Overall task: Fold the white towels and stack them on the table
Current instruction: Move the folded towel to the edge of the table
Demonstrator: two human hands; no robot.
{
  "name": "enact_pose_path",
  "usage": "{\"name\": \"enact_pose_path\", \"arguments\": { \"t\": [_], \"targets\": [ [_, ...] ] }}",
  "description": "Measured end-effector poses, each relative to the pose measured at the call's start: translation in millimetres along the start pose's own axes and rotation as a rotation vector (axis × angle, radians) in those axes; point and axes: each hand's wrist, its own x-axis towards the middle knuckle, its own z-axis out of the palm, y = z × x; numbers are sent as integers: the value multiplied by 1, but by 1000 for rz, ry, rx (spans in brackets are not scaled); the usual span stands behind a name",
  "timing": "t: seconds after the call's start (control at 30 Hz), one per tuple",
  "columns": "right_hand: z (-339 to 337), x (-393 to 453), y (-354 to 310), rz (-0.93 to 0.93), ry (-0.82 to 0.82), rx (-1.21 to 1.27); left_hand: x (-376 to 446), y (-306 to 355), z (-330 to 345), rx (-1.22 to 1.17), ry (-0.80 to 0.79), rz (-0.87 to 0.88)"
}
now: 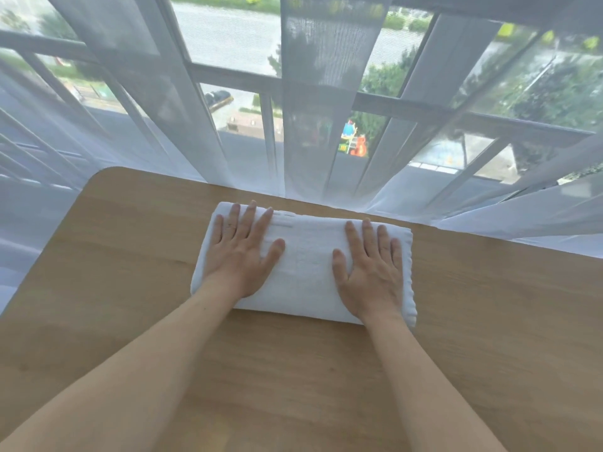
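1. A tall window with grey frame bars fills the far side of the view; through it a road, trees and a brightly coloured playground structure show far below.
2. Sheer white curtains hang in front of the window and fall to the far edge of the desk, spreading out past its far left corner and along its right side.
3. The wooden desk has a light brown top with a rounded far left corner.
4. A folded white towel lies flat near the middle of the desk's far edge, its long side running left to right. Layered edges show along its right end. Whether it is one towel or several stacked cannot be told.
5. The left hand rests palm down on the left half of the towel, fingers straight and spread, pressing on the cloth. A thin ring sits on one finger.
6. The right hand lies palm down on the right half in the same way, fingers straight and slightly apart, gripping nothing.
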Motion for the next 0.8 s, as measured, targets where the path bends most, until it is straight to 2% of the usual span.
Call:
{"name": "enact_pose_path", "arguments": {
  "t": [0.1, 0.2, 0.3, 0.4, 0.47, 0.63, 0.8],
  "targets": [
    [-4, -2, 18, 109, -32, 55, 1, -10, -3, -36, -31, -117],
    [-10, -4, 31, 198, -74, 206, -4, -25, -7, -227, -68, -309],
    [-14, -5, 28, 238, -76, 256, -12, -29, -7, -417, 14, -473],
    [-14, -7, 26, 359, -66, 354, -14, -30, -5, -506, 56, -574],
    [-13, -8, 23, 440, -64, 389, -15, -31, -3, -511, 69, -598],
    [-12, -14, 5, 505, 8, 348, -16, -37, -4, -525, 107, -539],
    [-3, -20, -41, 552, 30, 311, -11, -80, -13, -535, 109, -475]
  ]
}}
